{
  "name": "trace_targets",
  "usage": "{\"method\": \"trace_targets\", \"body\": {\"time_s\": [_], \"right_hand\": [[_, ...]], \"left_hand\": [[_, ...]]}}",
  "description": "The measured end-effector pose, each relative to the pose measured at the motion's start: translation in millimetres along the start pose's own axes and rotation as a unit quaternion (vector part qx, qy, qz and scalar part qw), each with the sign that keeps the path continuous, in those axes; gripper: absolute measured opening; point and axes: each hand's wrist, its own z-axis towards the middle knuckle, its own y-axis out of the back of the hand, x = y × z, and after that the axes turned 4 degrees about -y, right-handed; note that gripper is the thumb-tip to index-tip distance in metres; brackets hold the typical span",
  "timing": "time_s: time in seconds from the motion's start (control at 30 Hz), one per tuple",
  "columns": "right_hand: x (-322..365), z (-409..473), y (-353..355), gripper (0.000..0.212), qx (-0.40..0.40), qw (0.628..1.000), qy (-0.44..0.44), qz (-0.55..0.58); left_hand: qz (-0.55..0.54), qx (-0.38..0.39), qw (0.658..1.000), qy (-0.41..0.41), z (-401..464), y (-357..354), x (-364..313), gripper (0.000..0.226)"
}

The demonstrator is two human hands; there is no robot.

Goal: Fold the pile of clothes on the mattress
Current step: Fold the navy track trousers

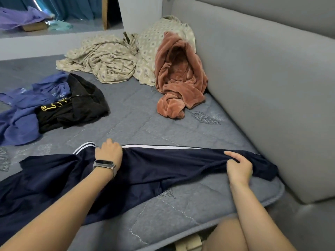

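Stretching navy trousers (154,171) flat across the mattress (137,124) near edge: my left hand (108,151) grips the striped side seam, my right hand (238,166) pinches the cloth, keeping it taut for folding. Unfolded clothes (54,105) wait beyond.

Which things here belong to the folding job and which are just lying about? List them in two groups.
Part of the job:
navy trousers, gripped by left hand and right hand
black garment
blue garment
pink robe
mattress

Lying about:
patterned sheet
grey headboard
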Motion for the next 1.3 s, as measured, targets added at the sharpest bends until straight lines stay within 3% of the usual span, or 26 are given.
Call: {"method": "trace_targets", "body": {"time_s": [0.07,0.17,0.23,0.27,0.33,0.4,0.47,0.53,0.63,0.73,0.83,0.87,0.93,0.97,1.07,1.13,1.17,1.23,1.27,1.3], "right_hand": [[-4.4,8.5,10.8,0.025,-0.023,0.998,-0.045,0.021],[-7.9,19.4,16.9,0.053,-0.061,0.987,-0.113,0.092],[-12.5,29.6,16.8,0.075,-0.081,0.974,-0.162,0.134],[-15.1,34.0,17.1,0.086,-0.079,0.973,-0.164,0.140],[-17.8,35.5,16.0,0.087,-0.044,0.986,-0.138,0.078],[-16.9,32.8,10.8,0.076,0.003,0.998,-0.058,-0.007],[-5.7,28.4,3.4,0.061,0.053,0.995,0.073,-0.040],[4.7,32.2,-4.2,0.051,0.038,0.967,0.245,-0.053],[17.4,42.8,-8.7,0.053,-0.027,0.925,0.377,-0.030],[15.4,45.3,-9.7,0.068,-0.045,0.943,0.320,-0.077],[1.6,48.7,-12.6,0.073,-0.007,0.975,0.092,-0.200],[-1.6,47.3,-13.9,0.076,0.017,0.971,0.021,-0.238],[-2.2,39.4,-18.1,0.087,0.033,0.948,-0.029,-0.316],[0.4,32.4,-21.9,0.091,0.025,0.939,-0.003,-0.344],[10.3,6.3,-36.1,0.085,0.032,0.905,0.231,-0.355],[11.4,-8.1,-49.3,0.068,0.178,0.847,0.340,-0.368],[8.3,-15.2,-57.2,0.062,0.268,0.801,0.340,-0.413],[1.7,-29.6,-71.1,0.061,0.378,0.695,0.264,-0.552],[2.7,-35.6,-77.3,0.063,0.382,0.669,0.234,-0.594],[6.2,-42.1,-83.1,0.062,0.363,0.670,0.226,-0.606]], "left_hand": [[-0.024,-0.080,0.996,-0.017,-2.7,-14.2,-3.2,0.014],[-0.090,-0.187,0.973,-0.103,-31.5,-46.0,-10.0,0.029],[-0.057,-0.238,0.934,-0.261,-56.6,-66.6,-13.3,0.023],[-0.039,-0.213,0.929,-0.300,-65.8,-75.8,-11.8,0.024],[-0.047,-0.128,0.964,-0.230,-73.9,-82.1,-3.8,0.042],[-0.078,-0.029,0.992,-0.100,-72.4,-78.1,-0.3,0.068],[-0.091,0.032,0.994,-0.042,-69.5,-65.8,-4.4,0.090],[-0.091,0.067,0.994,0.001,-66.2,-60.9,-8.8,0.100],[-0.127,0.141,0.981,-0.046,-53.5,-67.7,0.9,0.095],[-0.154,0.191,0.960,-0.136,-39.1,-67.6,24.9,0.098],[-0.155,0.165,0.963,-0.146,-28.2,-69.6,38.9,0.103],[-0.174,0.151,0.965,-0.122,-25.9,-70.4,38.6,0.094],[-0.194,0.124,0.970,-0.076,-25.0,-74.4,30.5,0.071],[-0.180,0.116,0.975,-0.062,-26.0,-73.3,23.5,0.065],[-0.161,0.026,0.985,-0.051,-43.2,-58.8,7.4,0.053],[-0.175,-0.108,0.976,-0.070,-64.0,-47.6,14.6,0.043],[-0.159,-0.179,0.969,-0.058,-75.8,-46.3,24.7,0.044],[-0.122,-0.242,0.961,0.051,-99.0,-40.7,50.8,0.060],[-0.136,-0.245,0.949,0.146,-106.8,-37.2,65.0,0.070],[-0.168,-0.225,0.927,0.249,-112.0,-35.9,81.2,0.079]]}}
